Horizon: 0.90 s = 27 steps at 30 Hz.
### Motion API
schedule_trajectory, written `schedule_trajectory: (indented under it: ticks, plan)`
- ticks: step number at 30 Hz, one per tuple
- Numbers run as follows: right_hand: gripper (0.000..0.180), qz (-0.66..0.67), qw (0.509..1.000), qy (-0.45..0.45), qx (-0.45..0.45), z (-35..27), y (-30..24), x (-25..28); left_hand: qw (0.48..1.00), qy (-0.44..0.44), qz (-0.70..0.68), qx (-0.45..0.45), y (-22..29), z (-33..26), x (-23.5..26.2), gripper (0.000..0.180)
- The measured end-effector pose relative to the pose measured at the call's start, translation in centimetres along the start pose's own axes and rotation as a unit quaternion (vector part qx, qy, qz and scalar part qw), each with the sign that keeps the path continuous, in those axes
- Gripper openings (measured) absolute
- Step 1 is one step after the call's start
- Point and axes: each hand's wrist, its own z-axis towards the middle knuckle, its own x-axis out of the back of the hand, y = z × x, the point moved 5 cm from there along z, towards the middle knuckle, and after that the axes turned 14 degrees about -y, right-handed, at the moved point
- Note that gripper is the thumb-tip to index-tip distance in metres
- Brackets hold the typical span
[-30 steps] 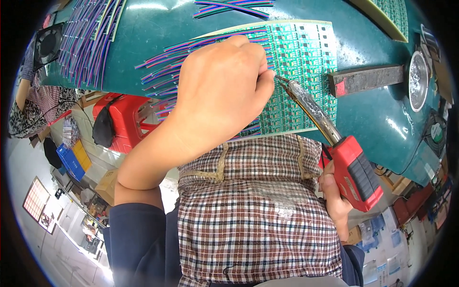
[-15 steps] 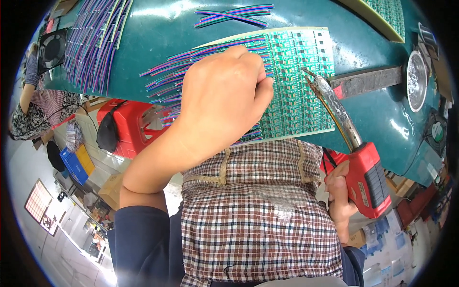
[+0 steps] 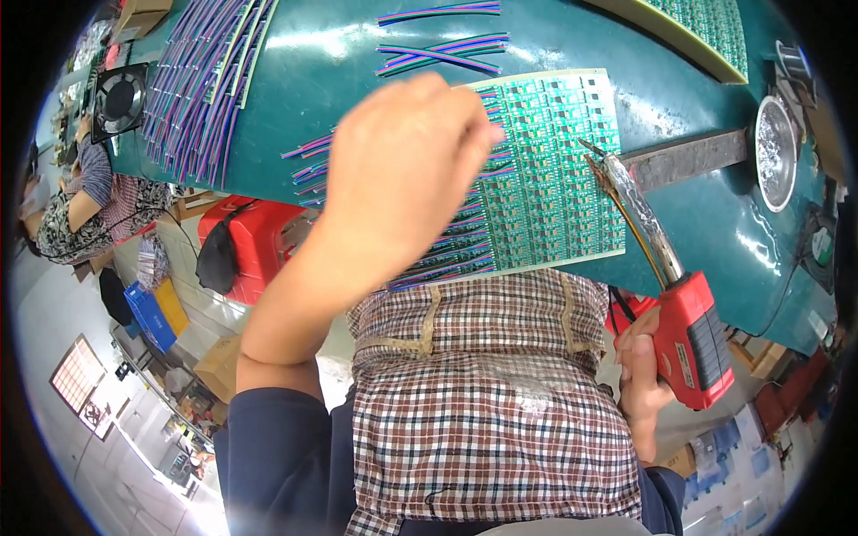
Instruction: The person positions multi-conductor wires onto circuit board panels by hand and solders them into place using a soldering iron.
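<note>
A green circuit board panel lies on the table in front of me, with rows of small parts. Bundles of multi-coloured wires run along its left half. Above those wires is my left hand, fingers curled closed; its back hides whatever they hold. My right hand grips a red soldering gun by its handle, at the lower right. The gun's metal barrel points up and left, its tip and a thin solder feed tube over the panel's right part.
Loose wire bundles lie beyond the panel. A wired panel stack is at far left, near a black fan. On the right are a dark metal bar and a round metal dish. Another person's arm shows at far left.
My left hand has shifted slightly up and left, away from the panel's middle. The view has moved a little, and the soldering gun's tip sits slightly farther right and lower in the picture.
</note>
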Motion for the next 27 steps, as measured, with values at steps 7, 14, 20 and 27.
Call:
schedule_trajectory:
  ticks: [7,14,20,27]
  plan:
    - [0.007,-0.001,1.000,-0.002,0.019,-0.3,0.2,0.0,0.990,0.076,0.082,-0.084,-1.6,3.2,2.2,0.013]
    - [0.006,-0.020,0.999,-0.030,0.036,0.0,-0.3,0.0,0.987,0.055,0.112,-0.098,-2.2,3.8,1.2,0.013]
    - [0.006,-0.002,0.999,-0.028,0.016,-0.1,-0.5,-0.1,0.996,0.034,-0.069,0.044,0.6,2.6,4.8,0.011]
    - [0.007,-0.046,0.994,-0.101,0.004,-0.5,-0.9,0.1,0.995,-0.027,-0.094,0.025,1.6,-1.8,1.6,0.010]
